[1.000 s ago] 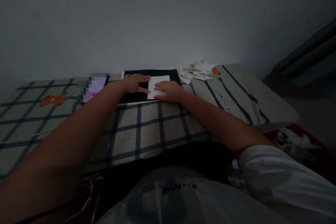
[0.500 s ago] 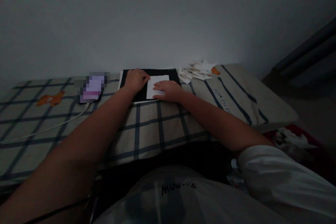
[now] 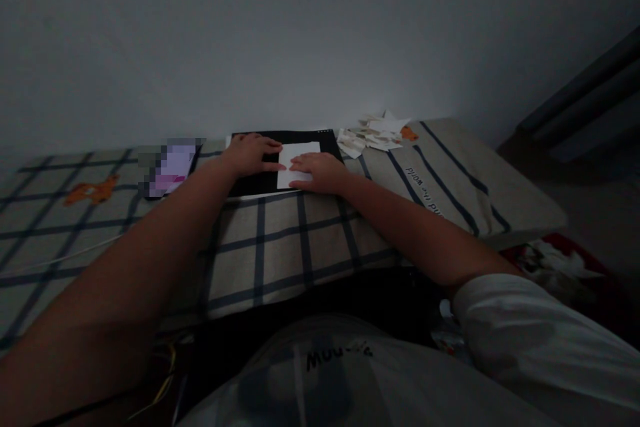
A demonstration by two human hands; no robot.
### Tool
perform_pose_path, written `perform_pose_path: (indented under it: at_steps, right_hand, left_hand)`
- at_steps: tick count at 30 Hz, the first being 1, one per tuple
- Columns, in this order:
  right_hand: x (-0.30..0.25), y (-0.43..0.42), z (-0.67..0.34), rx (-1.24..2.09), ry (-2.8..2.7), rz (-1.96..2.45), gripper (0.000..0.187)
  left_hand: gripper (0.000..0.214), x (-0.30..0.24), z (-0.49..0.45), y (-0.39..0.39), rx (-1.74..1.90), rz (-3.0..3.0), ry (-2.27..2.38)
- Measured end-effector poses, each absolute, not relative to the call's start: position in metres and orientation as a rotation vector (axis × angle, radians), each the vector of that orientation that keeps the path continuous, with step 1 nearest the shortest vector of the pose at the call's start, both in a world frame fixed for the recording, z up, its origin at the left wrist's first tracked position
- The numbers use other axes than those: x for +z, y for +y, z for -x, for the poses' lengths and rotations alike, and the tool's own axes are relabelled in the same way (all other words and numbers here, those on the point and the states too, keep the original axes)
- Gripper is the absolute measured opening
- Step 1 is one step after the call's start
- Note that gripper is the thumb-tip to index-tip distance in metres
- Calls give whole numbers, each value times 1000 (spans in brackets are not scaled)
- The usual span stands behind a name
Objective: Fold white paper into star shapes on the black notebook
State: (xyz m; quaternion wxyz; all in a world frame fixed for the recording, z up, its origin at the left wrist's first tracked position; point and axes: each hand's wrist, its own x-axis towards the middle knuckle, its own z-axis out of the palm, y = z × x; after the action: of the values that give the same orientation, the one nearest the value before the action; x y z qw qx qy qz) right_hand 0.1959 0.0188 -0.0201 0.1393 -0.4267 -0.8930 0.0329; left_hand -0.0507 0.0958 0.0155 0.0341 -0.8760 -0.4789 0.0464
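Note:
A white sheet of paper [image 3: 300, 154] lies on a black board [image 3: 327, 142] at the far side of a checked cloth. My left hand [image 3: 249, 154] lies flat on the board with its fingers stretched out, the fingertips touching the paper's left edge. My right hand [image 3: 317, 172] rests palm down on the lower right part of the paper, fingers extended to the left. Neither hand holds anything.
A phone [image 3: 170, 167] with a lit screen lies left of the board, with a white cable [image 3: 60, 257] trailing off to the left. A heap of white paper scraps [image 3: 373, 134] sits right of the board. The wall stands just behind. The cloth-covered surface [image 3: 450, 180] ends at the right.
My left hand, curled at the paper's upper left corner half a second ago, has flattened and slid along the left edge. My right hand has stayed put.

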Motion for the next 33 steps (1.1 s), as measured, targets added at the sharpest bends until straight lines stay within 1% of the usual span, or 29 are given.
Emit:
perform_pose_path:
  at_steps: [3, 5, 7, 10, 12, 14, 15, 17, 19, 24, 28, 30, 33]
  right_hand:
    - [-21, 19, -197, 105, -2576, 1223, 53]
    - [-21, 19, -197, 112, -2569, 1233, 52]
    - [-21, 19, -197, 111, -2564, 1240, 52]
    - [-21, 20, -197, 106, -2577, 1231, 54]
    - [-23, 21, -197, 100, -2589, 1223, 56]
    - [-24, 22, -197, 88, -2583, 1218, 56]
    - [-25, 23, -197, 85, -2578, 1212, 55]
    - [-26, 23, -197, 82, -2573, 1200, 55]
    - [-25, 21, -197, 76, -2579, 1200, 56]
    - [-16, 13, -195, 27, -2626, 1271, 52]
    - [-11, 9, -194, 11, -2632, 1304, 50]
    - [-11, 10, -196, 47, -2630, 1302, 52]
    - [-12, 16, -204, 161, -2617, 1265, 58]
  left_hand:
    - [106, 20, 45, 87, 291, 2728, -1465]
    - [124, 22, 41, 81, 386, 2714, -1506]
    - [133, 23, 39, 75, 421, 2721, -1546]
    - [137, 20, 39, 72, 444, 2744, -1568]
    - [137, 15, 41, 71, 424, 2754, -1580]
    - [132, 9, 42, 68, 359, 2763, -1624]
    - [124, 6, 43, 66, 295, 2764, -1658]
    - [99, 1, 42, 61, 135, 2763, -1739]
    - [89, -2, 41, 56, 30, 2740, -1787]
    - [91, -5, 40, 48, -103, 2714, -1732]
    - [84, -4, 45, 49, -272, 2843, -1402]
    - [84, -5, 47, 49, -300, 2940, -1236]
    - [89, -8, 49, 50, -344, 2992, -1198]
